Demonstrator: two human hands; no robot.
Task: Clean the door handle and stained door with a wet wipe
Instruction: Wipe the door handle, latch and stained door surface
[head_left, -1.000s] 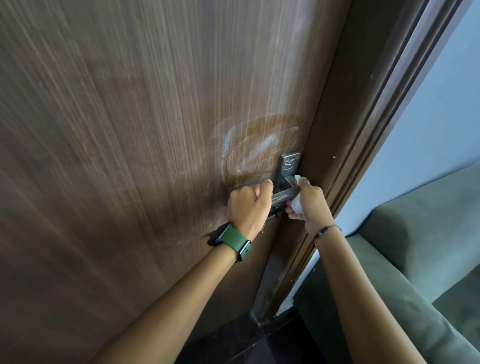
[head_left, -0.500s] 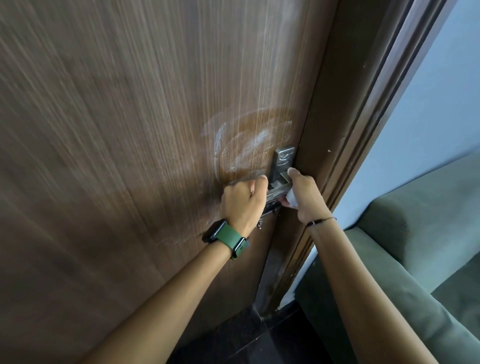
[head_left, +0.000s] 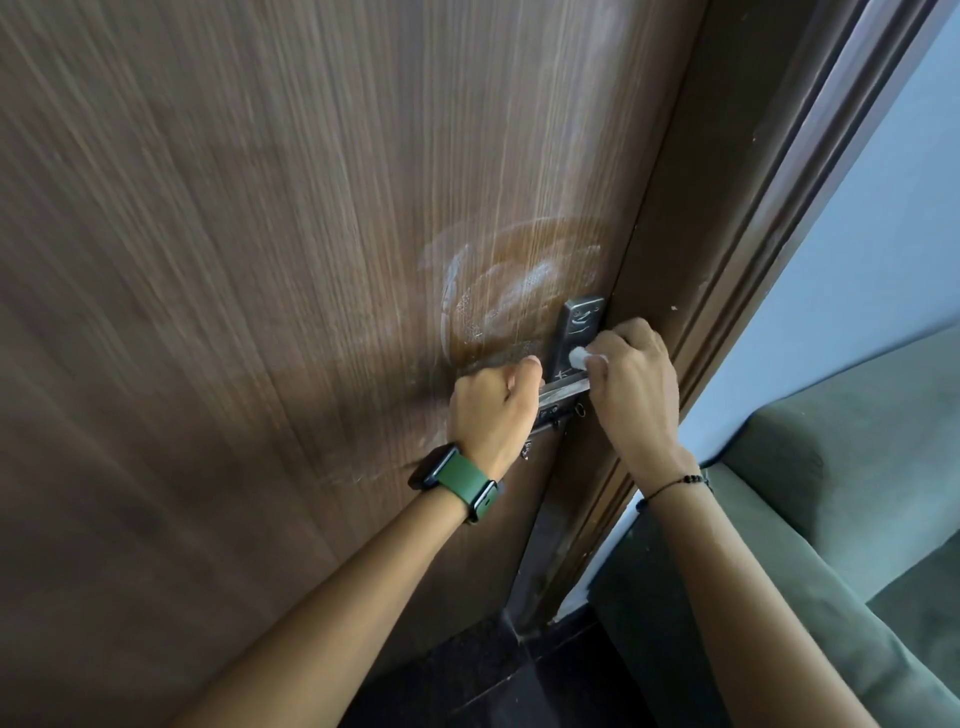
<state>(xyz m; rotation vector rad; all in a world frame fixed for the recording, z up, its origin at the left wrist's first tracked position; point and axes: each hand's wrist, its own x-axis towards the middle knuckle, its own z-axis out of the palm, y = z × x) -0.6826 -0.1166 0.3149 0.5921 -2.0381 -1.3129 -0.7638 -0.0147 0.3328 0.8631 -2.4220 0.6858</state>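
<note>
A dark brown wooden door (head_left: 260, 260) fills the view, with whitish smeared stains (head_left: 498, 291) just left of the lock. The metal handle plate (head_left: 579, 322) sits near the door's right edge, and its lever (head_left: 563, 387) sticks out leftward. My left hand (head_left: 491, 413), with a green watch on the wrist, grips the lever's end. My right hand (head_left: 636, 379) holds a bunched white wet wipe (head_left: 582, 357) and presses it against the plate just above the lever.
The brown door frame (head_left: 727, 260) runs up the right side of the door. Beyond it are a pale wall (head_left: 857, 249) and a green sofa (head_left: 831, 493) at the lower right. Dark floor (head_left: 467, 675) shows below.
My right hand has shifted the wipe up onto the plate above the lever, and more of the wipe shows. My left hand keeps its grip on the lever.
</note>
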